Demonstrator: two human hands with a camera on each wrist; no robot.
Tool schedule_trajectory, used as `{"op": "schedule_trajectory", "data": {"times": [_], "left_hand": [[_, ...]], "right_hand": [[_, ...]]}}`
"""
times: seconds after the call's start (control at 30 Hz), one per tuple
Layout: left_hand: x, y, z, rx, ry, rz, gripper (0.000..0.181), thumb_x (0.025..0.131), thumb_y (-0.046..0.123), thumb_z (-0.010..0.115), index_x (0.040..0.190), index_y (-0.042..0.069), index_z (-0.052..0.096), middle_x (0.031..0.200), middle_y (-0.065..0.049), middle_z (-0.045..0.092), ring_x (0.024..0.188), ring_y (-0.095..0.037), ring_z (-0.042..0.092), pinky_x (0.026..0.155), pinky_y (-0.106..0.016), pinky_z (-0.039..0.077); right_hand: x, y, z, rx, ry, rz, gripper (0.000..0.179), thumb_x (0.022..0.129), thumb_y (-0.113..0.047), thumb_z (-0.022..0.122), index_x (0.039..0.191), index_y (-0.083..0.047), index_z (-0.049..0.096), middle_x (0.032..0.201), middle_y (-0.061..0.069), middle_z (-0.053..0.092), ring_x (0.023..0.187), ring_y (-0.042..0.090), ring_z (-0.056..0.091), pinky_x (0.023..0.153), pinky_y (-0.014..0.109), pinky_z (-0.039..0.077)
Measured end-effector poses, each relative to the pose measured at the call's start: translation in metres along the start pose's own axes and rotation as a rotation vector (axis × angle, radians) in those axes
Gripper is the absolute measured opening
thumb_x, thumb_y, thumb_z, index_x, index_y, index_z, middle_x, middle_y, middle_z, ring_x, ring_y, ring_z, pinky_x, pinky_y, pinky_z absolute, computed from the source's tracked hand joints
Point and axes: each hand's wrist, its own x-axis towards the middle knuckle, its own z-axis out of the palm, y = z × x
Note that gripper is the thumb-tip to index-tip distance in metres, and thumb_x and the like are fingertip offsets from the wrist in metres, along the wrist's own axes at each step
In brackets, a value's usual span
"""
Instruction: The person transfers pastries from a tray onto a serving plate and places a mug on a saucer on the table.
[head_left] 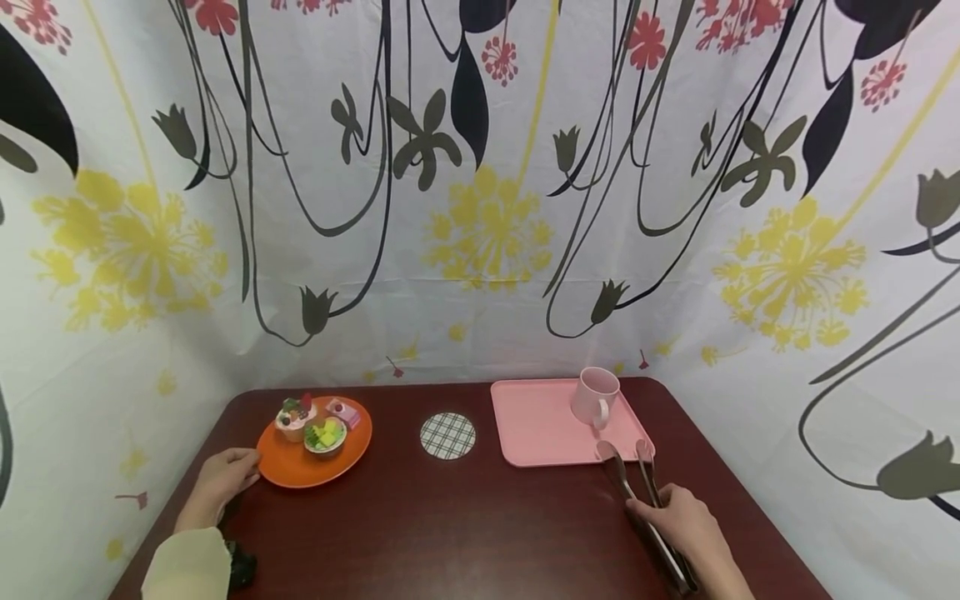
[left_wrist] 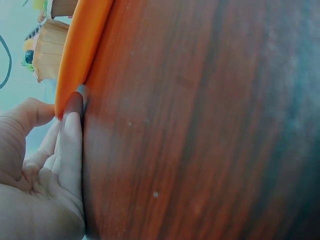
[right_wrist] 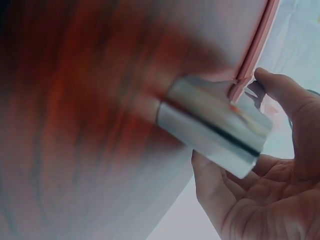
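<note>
At the left of the table, my left hand [head_left: 221, 483] pinches the near-left rim of an orange plate [head_left: 292, 473]. In the left wrist view the thumb lies on top of the rim and the fingers are beneath it. The plate bears a toy cupcake [head_left: 292, 427], a small cup with yellow and green pieces [head_left: 326, 437] and a pink cake slice [head_left: 343, 412]. My right hand [head_left: 686, 523] grips metal tongs [right_wrist: 210, 125] around their arms. The tongs' tips are apart, by the near edge of a pink tray [head_left: 536, 425].
A pink mug [head_left: 596, 397] stands on the tray's right part. Between plate and tray lies a round checked coaster [head_left: 447, 436] on the dark wood table [head_left: 450, 533]. Behind and at both sides hangs a flower-patterned curtain [head_left: 375, 275].
</note>
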Motion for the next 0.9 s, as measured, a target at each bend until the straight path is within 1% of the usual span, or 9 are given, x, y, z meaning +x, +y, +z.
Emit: {"op": "schedule_trajectory", "data": {"times": [0.17, 0.27, 0.33, 0.4, 0.5, 0.6, 0.77, 0.83, 0.9], "left_hand": [[0.001, -0.001, 0.001, -0.018, 0.008, -0.006, 0.067, 0.112, 0.034, 0.053, 0.152, -0.018, 0.042, 0.140, -0.036, 0.056, 0.098, -0.010, 0.067, 0.080, -0.023, 0.065], [0.001, -0.001, 0.000, -0.025, 0.003, -0.006, 0.066, 0.111, 0.033, 0.053, 0.151, -0.018, 0.042, 0.138, -0.034, 0.058, 0.094, -0.006, 0.066, 0.080, -0.023, 0.065], [0.001, -0.001, 0.000, -0.026, 0.002, -0.002, 0.066, 0.111, 0.033, 0.054, 0.151, -0.018, 0.043, 0.137, -0.034, 0.058, 0.094, -0.005, 0.066, 0.080, -0.023, 0.065], [0.000, 0.000, -0.001, -0.022, 0.002, 0.005, 0.066, 0.111, 0.034, 0.053, 0.151, -0.018, 0.043, 0.139, -0.035, 0.057, 0.095, -0.006, 0.066, 0.081, -0.023, 0.065], [-0.001, 0.000, -0.001, -0.020, 0.002, 0.013, 0.067, 0.111, 0.034, 0.053, 0.151, -0.019, 0.043, 0.140, -0.036, 0.057, 0.095, -0.005, 0.066, 0.081, -0.023, 0.065], [-0.002, -0.001, -0.001, -0.025, 0.004, 0.014, 0.066, 0.111, 0.033, 0.053, 0.150, -0.019, 0.043, 0.135, -0.034, 0.059, 0.093, -0.005, 0.065, 0.079, -0.022, 0.065], [0.000, -0.001, 0.000, -0.043, 0.017, 0.007, 0.063, 0.111, 0.029, 0.054, 0.149, -0.020, 0.043, 0.124, -0.028, 0.064, 0.089, -0.005, 0.065, 0.076, -0.020, 0.064], [0.001, -0.001, 0.000, -0.046, 0.018, 0.003, 0.063, 0.111, 0.029, 0.053, 0.149, -0.020, 0.043, 0.123, -0.026, 0.065, 0.088, -0.004, 0.064, 0.076, -0.019, 0.064], [0.001, -0.001, 0.000, -0.052, 0.016, 0.004, 0.063, 0.110, 0.029, 0.054, 0.149, -0.020, 0.043, 0.122, -0.025, 0.065, 0.088, -0.003, 0.064, 0.076, -0.019, 0.064]], "right_hand": [[0.000, 0.002, 0.002, 0.001, 0.012, -0.002, 0.083, 0.088, -0.073, 0.074, 0.112, 0.006, 0.066, 0.087, 0.011, 0.065, 0.079, 0.024, 0.059, 0.067, 0.040, 0.049], [0.000, 0.002, 0.001, 0.012, 0.006, 0.009, 0.092, 0.090, -0.082, 0.065, 0.115, 0.006, 0.067, 0.090, 0.011, 0.067, 0.079, 0.024, 0.060, 0.066, 0.039, 0.048], [0.000, 0.001, -0.001, 0.020, -0.003, 0.020, 0.103, 0.090, -0.089, 0.054, 0.122, 0.008, 0.067, 0.098, 0.017, 0.071, 0.083, 0.027, 0.064, 0.069, 0.042, 0.051], [0.001, 0.000, -0.003, 0.023, -0.004, 0.025, 0.112, 0.092, -0.093, 0.043, 0.130, 0.010, 0.065, 0.108, 0.024, 0.073, 0.091, 0.034, 0.070, 0.074, 0.048, 0.055], [0.002, 0.001, -0.006, 0.025, 0.023, 0.032, 0.115, 0.095, -0.093, 0.033, 0.138, 0.011, 0.061, 0.126, 0.033, 0.069, 0.104, 0.047, 0.071, 0.079, 0.058, 0.057], [0.004, 0.001, -0.010, 0.029, 0.063, 0.032, 0.110, 0.098, -0.089, 0.032, 0.140, 0.009, 0.061, 0.131, 0.034, 0.068, 0.107, 0.051, 0.071, 0.076, 0.060, 0.057], [0.007, 0.001, -0.015, 0.048, 0.106, 0.007, 0.101, 0.101, -0.083, 0.037, 0.138, 0.007, 0.063, 0.129, 0.032, 0.070, 0.105, 0.049, 0.072, 0.075, 0.058, 0.058], [0.007, 0.000, -0.017, 0.059, 0.134, 0.000, 0.094, 0.103, -0.079, 0.041, 0.137, 0.006, 0.065, 0.127, 0.030, 0.071, 0.103, 0.045, 0.073, 0.073, 0.056, 0.059], [0.008, -0.002, -0.019, 0.070, 0.167, -0.004, 0.089, 0.104, -0.076, 0.043, 0.136, 0.003, 0.066, 0.124, 0.026, 0.074, 0.098, 0.039, 0.074, 0.069, 0.051, 0.058]]}}
